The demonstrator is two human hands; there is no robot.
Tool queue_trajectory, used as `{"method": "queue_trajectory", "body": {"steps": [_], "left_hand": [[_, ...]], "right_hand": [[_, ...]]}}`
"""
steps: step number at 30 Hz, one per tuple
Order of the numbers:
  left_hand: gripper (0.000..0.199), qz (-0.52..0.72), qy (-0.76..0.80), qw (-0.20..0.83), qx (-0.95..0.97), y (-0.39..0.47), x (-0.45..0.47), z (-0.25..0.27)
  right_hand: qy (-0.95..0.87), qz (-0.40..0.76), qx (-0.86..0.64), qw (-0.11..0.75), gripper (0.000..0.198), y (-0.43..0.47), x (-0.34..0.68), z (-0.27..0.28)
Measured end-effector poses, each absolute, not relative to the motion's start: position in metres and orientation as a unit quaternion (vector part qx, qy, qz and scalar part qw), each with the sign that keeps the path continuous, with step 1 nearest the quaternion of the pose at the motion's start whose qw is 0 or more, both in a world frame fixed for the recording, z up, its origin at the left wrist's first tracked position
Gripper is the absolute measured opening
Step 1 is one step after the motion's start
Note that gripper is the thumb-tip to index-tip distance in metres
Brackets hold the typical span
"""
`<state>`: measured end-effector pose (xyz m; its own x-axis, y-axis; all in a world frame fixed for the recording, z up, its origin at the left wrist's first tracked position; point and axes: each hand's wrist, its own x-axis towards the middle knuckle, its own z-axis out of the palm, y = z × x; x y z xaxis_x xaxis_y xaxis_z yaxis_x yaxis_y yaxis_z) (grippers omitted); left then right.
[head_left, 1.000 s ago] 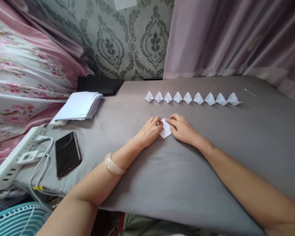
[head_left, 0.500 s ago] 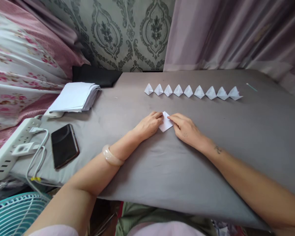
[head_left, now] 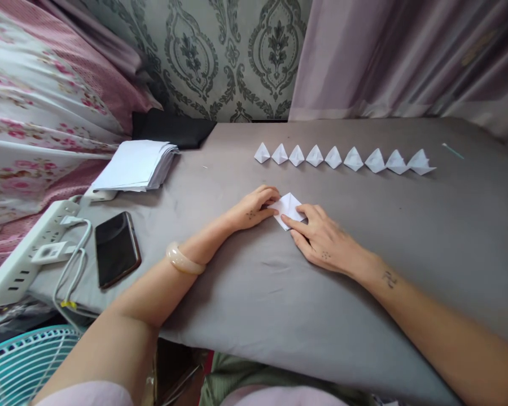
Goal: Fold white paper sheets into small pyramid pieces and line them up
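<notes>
A small white folded paper point(head_left: 288, 207) lies diamond-wise on the grey cloth between my hands, a crease running down from its top corner. My left hand point(head_left: 256, 207) grips its left corner, thumb in front and fingers curled behind. From the right, my right hand point(head_left: 322, 234) presses on it, with a fingertip on the lower face and another at the right corner. Beyond them, several folded white paper shapes point(head_left: 315, 156) stand in a row.
At the left are a stack of white paper sheets point(head_left: 131, 163), a phone point(head_left: 117, 248) and a white power strip point(head_left: 23, 256) with cables. A black flat item point(head_left: 173, 129) lies behind the stack. A thin stick point(head_left: 452, 150) rests far right. A teal fan point(head_left: 29, 363) stands lower left.
My right hand has shifted down across the paper, its finger now on the lower face. My left fingers have drawn back to the left corner, so more paper shows. The camera view has turned slightly.
</notes>
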<state>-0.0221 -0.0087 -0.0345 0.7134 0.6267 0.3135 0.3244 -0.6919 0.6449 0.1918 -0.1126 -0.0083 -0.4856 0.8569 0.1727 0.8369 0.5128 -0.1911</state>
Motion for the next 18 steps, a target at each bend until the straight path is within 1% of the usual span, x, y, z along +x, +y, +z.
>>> {"method": "queue_trajectory", "body": {"steps": [2,4,6,8,11,18], "left_hand": [[0.021,0.252,0.273,0.198,0.907,-0.013,-0.022,-0.031],[0.024,0.227,0.265,0.13,0.928,-0.019,-0.022,-0.025],[0.03,0.191,0.256,0.095,0.943,-0.026,-0.022,-0.018],[0.033,0.152,0.262,0.071,0.95,-0.034,-0.024,-0.011],[0.032,0.117,0.274,0.051,0.953,-0.042,-0.027,-0.003],[0.029,0.079,0.279,0.024,0.957,-0.048,-0.026,0.008]], "right_hand": [[-0.857,0.052,-0.499,0.119,0.043,-0.113,0.191,-0.007],[-0.852,0.062,-0.506,0.114,0.043,-0.114,0.191,-0.006],[-0.853,0.065,-0.505,0.116,0.043,-0.115,0.19,-0.006],[-0.86,0.061,-0.491,0.122,0.044,-0.116,0.191,-0.006],[-0.874,0.053,-0.467,0.125,0.044,-0.115,0.192,-0.006],[-0.875,0.051,-0.473,0.088,0.039,-0.102,0.19,0.001]]}}
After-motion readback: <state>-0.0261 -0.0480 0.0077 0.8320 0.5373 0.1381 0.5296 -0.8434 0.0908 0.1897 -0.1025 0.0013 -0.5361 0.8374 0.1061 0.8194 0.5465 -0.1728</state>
